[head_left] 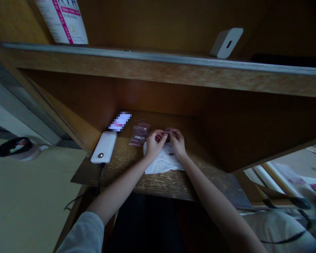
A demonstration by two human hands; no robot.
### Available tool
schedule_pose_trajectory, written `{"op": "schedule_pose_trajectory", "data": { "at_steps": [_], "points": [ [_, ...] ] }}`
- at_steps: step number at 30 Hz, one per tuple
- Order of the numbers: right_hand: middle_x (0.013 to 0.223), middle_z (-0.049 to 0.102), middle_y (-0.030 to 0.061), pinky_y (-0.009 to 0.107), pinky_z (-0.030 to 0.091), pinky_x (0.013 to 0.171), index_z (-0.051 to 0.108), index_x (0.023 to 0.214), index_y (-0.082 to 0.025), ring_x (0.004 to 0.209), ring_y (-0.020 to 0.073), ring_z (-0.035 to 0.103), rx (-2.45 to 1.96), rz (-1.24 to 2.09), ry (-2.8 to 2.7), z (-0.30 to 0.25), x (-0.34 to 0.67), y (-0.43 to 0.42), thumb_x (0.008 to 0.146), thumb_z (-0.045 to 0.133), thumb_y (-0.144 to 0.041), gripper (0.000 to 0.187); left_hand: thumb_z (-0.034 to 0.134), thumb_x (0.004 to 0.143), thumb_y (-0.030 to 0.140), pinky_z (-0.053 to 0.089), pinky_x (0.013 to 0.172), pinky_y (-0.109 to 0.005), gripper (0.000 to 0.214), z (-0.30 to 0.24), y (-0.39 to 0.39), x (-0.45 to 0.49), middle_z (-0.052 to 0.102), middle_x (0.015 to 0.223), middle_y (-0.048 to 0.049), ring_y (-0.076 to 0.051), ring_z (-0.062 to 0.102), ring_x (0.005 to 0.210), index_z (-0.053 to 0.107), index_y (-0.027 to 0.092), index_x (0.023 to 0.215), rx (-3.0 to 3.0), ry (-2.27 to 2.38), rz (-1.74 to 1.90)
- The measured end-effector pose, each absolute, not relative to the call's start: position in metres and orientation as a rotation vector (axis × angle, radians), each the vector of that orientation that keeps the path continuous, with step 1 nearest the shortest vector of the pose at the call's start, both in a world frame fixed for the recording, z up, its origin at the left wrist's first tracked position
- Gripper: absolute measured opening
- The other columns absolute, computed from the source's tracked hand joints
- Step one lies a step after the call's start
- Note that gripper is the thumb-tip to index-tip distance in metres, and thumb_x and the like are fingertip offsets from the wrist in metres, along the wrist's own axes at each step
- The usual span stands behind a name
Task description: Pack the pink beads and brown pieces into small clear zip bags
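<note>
My left hand (155, 141) and my right hand (177, 140) meet over a white cloth (162, 163) on a wooden desk (173, 182). Both have their fingers pinched together on a small dark-pink item (168, 131) held between them; it is too small and dim to name. Just left of my left hand lies a small clear plastic bag (139, 134) with pinkish contents.
A white power bank (104, 147) with a cable lies at the desk's left end, beside a pixelated card (120, 121). A shelf (158, 66) above carries a white box (226, 42) and a pink-and-white package (64, 19). A basket (15, 147) sits on the floor at left.
</note>
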State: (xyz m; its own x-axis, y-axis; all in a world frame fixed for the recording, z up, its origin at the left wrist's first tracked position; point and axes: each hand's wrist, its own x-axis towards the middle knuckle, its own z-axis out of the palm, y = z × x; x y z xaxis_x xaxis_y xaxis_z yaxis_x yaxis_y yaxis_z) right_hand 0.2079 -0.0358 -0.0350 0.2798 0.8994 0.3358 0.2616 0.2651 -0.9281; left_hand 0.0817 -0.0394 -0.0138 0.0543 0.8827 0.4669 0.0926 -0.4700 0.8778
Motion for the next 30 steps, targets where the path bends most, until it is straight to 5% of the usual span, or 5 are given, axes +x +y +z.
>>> {"op": "schedule_pose_trajectory", "data": {
  "at_steps": [5,15,30],
  "points": [
    [0.07,0.053,0.002,0.025,0.037,0.052,0.048,0.084,-0.022,0.061,0.0157,0.05,-1.29,0.632,-1.226,-0.033,0.21,-0.039,0.084,0.045,-0.058,0.036,0.055,0.085,0.043,0.041,0.058,-0.023,0.026,-0.015,-0.028,0.078,0.06,0.068,-0.0004,-0.013,0.055,0.063,0.059,0.017,0.081,1.502,0.917,1.493],
    [0.062,0.039,0.0008,0.027,0.031,0.049,0.044,0.071,-0.023,0.056,0.0149,0.037,-1.298,0.696,-1.329,-0.016,0.212,-0.049,0.084,0.041,-0.064,0.043,0.052,0.084,0.047,0.044,0.053,-0.024,0.03,-0.019,-0.023,0.08,0.057,0.061,0.0007,-0.013,0.056,0.057,0.056,0.019,0.073,1.221,0.831,1.297],
    [0.057,0.043,-0.0025,0.023,0.029,0.046,0.052,0.063,-0.02,0.05,0.0106,0.037,-1.135,0.786,-1.238,-0.023,0.214,-0.044,0.081,0.049,-0.043,0.029,0.047,0.085,0.054,0.034,0.05,-0.022,0.043,-0.017,-0.025,0.082,0.049,0.05,0.0029,-0.009,0.044,0.047,0.046,0.019,0.059,1.29,0.731,1.256]
  ]
}}
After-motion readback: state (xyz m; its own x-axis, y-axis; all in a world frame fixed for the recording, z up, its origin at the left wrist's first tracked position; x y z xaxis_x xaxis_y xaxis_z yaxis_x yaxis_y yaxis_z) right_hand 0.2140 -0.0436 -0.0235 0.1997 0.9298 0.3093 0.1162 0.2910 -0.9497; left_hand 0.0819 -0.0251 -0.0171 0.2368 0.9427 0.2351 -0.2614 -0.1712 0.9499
